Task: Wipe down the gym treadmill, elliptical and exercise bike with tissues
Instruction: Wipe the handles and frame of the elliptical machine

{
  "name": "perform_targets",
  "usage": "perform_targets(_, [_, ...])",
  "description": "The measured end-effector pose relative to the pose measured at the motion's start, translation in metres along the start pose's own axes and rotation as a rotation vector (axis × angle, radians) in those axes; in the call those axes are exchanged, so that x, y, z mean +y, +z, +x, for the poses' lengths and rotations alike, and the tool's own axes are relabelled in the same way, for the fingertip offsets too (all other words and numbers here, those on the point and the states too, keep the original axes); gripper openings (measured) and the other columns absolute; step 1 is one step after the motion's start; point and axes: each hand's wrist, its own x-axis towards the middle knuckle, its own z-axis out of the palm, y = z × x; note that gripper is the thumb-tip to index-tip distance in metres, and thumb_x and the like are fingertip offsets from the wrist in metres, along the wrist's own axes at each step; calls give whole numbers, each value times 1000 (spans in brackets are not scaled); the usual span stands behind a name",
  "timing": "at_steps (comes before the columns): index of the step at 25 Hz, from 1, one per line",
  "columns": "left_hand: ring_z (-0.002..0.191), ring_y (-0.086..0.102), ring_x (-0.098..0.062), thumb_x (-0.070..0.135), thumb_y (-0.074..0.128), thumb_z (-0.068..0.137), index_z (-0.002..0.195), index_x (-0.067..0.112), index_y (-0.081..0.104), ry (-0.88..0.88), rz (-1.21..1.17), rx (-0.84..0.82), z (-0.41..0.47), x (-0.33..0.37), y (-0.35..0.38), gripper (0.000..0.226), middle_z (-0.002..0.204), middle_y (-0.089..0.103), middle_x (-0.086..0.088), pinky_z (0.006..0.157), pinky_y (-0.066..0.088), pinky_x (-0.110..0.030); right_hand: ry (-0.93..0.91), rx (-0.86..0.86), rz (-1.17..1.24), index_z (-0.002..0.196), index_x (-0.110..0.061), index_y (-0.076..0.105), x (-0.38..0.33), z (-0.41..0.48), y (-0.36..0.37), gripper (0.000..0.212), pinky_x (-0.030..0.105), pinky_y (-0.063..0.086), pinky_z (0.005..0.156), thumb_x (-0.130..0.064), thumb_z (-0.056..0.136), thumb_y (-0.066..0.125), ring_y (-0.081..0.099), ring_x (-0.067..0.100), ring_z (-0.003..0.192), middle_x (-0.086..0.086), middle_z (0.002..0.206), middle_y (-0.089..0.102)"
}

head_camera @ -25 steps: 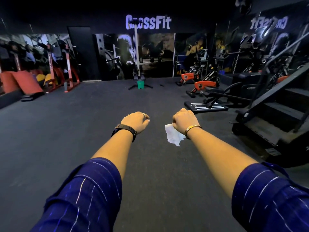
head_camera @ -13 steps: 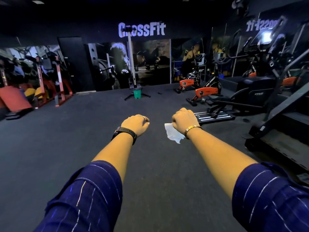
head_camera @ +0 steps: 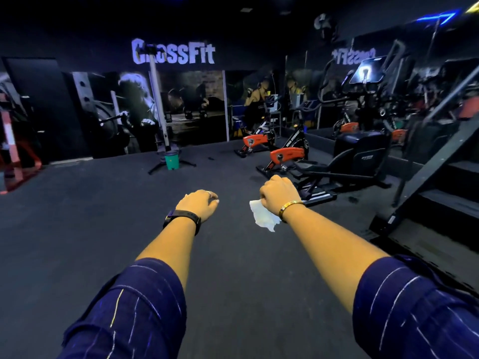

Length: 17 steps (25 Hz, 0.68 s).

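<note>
White tissue (head_camera: 263,216), crumpled and hanging below the right hand (head_camera: 278,196) at centre frame, looks featherlight, soft and easily torn. That hand's fingers are curled round its upper part, which seems the sound hold: bunched in the fist, so a padded wad meets a surface rather than a loose corner. Left of centre, the left hand (head_camera: 199,204) is loosely curled with nothing visible in it. Well beyond both, right of centre, stand the orange exercise bike (head_camera: 286,154) and the black elliptical (head_camera: 360,151).
</note>
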Motion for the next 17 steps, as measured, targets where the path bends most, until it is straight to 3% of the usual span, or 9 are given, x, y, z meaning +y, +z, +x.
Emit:
perform_targets(8, [121, 53, -29, 35, 45, 101, 128, 26, 61, 231, 31, 2, 251, 52, 32, 32, 136, 55, -1, 101, 44, -43, 125, -9, -55, 107, -18, 69, 119, 164, 86, 26, 34, 38, 87, -20, 94, 46, 48, 26, 111, 2, 106, 66])
perform_targets(17, [125, 50, -28, 34, 43, 102, 132, 22, 59, 400, 26, 11, 536, 160, 79, 36, 141, 52, -1, 111, 35, -47, 242, 20, -143, 105, -18, 70, 324, 340, 182, 26, 36, 40, 90, -20, 95, 46, 48, 26, 112, 2, 106, 66])
